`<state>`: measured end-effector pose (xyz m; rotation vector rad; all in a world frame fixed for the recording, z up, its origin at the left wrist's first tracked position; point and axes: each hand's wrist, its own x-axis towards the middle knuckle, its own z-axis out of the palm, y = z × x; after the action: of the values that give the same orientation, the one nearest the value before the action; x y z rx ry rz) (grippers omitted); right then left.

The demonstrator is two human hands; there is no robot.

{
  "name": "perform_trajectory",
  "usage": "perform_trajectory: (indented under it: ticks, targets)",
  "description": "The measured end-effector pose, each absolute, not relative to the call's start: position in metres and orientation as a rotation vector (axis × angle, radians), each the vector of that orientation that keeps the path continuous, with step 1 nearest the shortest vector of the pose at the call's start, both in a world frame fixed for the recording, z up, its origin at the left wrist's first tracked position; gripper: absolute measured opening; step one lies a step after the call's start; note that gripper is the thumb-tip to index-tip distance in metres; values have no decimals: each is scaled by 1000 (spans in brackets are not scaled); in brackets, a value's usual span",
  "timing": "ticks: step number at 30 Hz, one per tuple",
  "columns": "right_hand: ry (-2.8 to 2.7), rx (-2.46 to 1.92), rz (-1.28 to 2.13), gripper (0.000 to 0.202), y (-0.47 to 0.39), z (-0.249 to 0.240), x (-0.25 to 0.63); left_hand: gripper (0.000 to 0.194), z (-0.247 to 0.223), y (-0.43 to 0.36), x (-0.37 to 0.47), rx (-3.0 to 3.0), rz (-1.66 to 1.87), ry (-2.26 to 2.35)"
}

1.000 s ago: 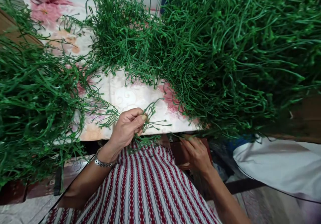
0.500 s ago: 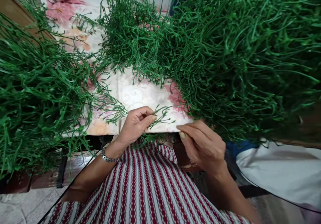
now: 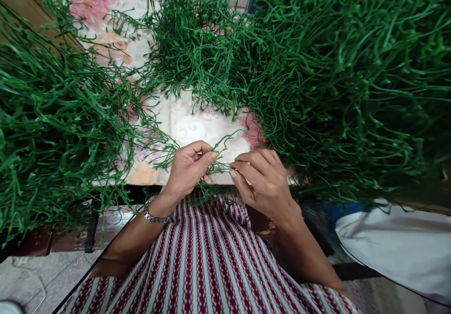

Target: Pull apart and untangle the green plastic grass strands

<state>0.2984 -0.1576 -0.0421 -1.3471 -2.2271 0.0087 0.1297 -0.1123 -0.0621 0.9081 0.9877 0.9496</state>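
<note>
— While both hands meet at the near edge of the table, what exactly sits between them?

— A thin green plastic sprig with several branching stems (image 3: 222, 157). The left hand (image 3: 188, 171) has its thumb and forefinger pinched together on the sprig's base, with the stems fanning up and to the right above the fingers. A silver metal wristwatch (image 3: 155, 215) circles that wrist.

— And the right hand?

— The right hand (image 3: 262, 182) is curled, fingertips drawn together and touching the same sprig from the other side, just beside the left fingertips. Whether it truly grips a stem or only rests against it, I cannot tell; the fingers hide the contact.

— Where does the sprig lie relative to the table?

— It is held just above the front edge of the white cloth with pink and orange flower print (image 3: 190, 126) that covers the table, over the person's lap in a red-and-white striped garment (image 3: 211, 267).

— What surrounds the hands?

— Heaps of the same green plastic stems: a large tangled pile on the right (image 3: 345, 84), reaching down close to the right hand; another pile on the left (image 3: 52, 121), spilling past the table's edge; and a smaller mound at the back (image 3: 190, 42). A white fabric bundle (image 3: 394, 243) lies low on the right, beneath the big pile.
</note>
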Motion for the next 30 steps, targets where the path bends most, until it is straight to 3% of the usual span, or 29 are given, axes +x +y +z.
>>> perform_trajectory:
  ticks: [7,20,30]
  targets:
    - [-2297,-1356,79,20,-142,-39,277,19,-60,-113,131,887,1036,976]
    - [-1887,-1166,649,15,-132,-69,263,22,-48,-103,122,607,966,790]
    - [-1531,-948,1139,16,-117,-70,269,10,-44,-86,122,548,885,511]
